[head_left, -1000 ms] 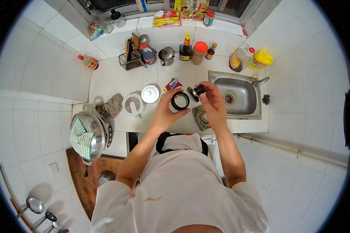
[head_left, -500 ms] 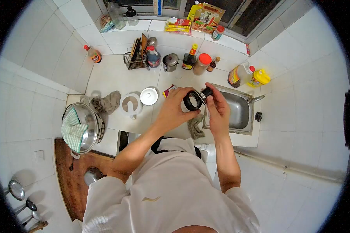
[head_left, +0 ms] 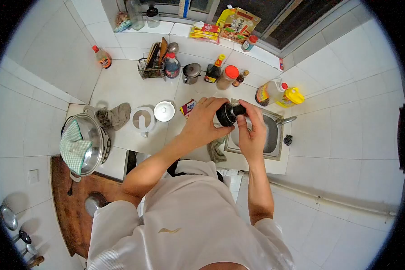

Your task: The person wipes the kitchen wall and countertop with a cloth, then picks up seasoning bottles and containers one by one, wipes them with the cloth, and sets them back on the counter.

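Observation:
Over the counter's front, beside the sink, my left hand [head_left: 201, 120] is wrapped round a jar with a wide black rim [head_left: 223, 116]; the body of the jar is mostly hidden in my palm. The fingertips of my right hand [head_left: 253, 135] pinch a black knob-like lid [head_left: 237, 110] with a silvery band. This lid sits against the jar's mouth, tilted toward the right; I cannot tell whether it is fastened. Behind my left hand lies a small red and purple packet [head_left: 187, 108]. A grey-brown cloth [head_left: 217, 150] lies below the hands, by the sink edge.
On the right is a steel sink [head_left: 272, 135] with a tap [head_left: 287, 119]. Left of my arms stand a white jug [head_left: 142, 120], a round white lid [head_left: 164, 111] and a steel pot [head_left: 92, 148]. Sauce bottles [head_left: 214, 69] and a red-lidded jar [head_left: 227, 77] line the back.
The black lid has come from standing beside the jar's open ring to lying against its mouth, covering the opening. My right hand has turned slightly with it. The whole view has shifted left.

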`<state>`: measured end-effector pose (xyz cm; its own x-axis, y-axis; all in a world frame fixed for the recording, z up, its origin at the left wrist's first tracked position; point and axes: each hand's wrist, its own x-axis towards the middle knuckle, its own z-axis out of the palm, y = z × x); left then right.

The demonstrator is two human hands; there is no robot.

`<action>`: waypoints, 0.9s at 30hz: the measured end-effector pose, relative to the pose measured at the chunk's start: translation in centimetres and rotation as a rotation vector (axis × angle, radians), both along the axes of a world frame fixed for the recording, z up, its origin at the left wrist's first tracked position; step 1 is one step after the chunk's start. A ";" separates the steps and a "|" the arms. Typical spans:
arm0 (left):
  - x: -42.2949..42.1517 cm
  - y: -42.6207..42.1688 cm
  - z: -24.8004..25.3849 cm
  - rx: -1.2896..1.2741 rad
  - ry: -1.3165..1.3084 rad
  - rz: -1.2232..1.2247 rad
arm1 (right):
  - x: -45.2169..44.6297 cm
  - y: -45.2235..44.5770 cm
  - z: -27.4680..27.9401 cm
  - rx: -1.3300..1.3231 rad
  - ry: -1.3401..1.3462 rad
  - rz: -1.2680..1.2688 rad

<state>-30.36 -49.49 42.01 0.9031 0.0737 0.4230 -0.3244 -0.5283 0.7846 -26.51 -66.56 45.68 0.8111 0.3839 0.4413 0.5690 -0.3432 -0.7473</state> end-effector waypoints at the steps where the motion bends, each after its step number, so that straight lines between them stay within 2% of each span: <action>1: 0.1 0.0 0.0 0.000 -0.005 -0.008 | 0.1 -0.1 0.2 -0.017 -0.004 0.004; 6: 0.3 -0.3 -0.3 -0.022 -0.002 -0.075 | 0.2 -0.5 1.3 -0.057 0.076 0.030; 12: 0.1 -0.5 0.1 -0.105 -0.003 -0.110 | -0.4 0.0 1.3 -0.055 -0.052 -0.017; 16: 0.1 -0.3 -0.7 -0.184 -0.034 -0.156 | -0.8 -0.1 1.8 -0.055 0.056 0.007; 19: -0.1 1.5 0.2 -0.198 0.231 -0.370 | -0.7 -0.6 2.5 -0.117 0.191 0.075; 21: 0.1 1.7 0.4 -0.204 0.249 -0.429 | -0.3 -1.2 2.8 -0.116 0.278 0.146; 25: -0.1 1.4 1.2 -0.335 0.345 -0.522 | 0.4 -1.6 3.0 -0.114 0.183 0.193; 27: -0.2 1.2 0.9 -0.372 0.375 -0.474 | 0.2 -1.6 2.8 -0.085 0.156 0.175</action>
<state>-30.57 -48.25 42.90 0.9535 -0.2842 0.1008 -0.1260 -0.0718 0.9894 -26.31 -68.15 48.52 0.7849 0.5546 0.2762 0.5055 -0.3153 -0.8032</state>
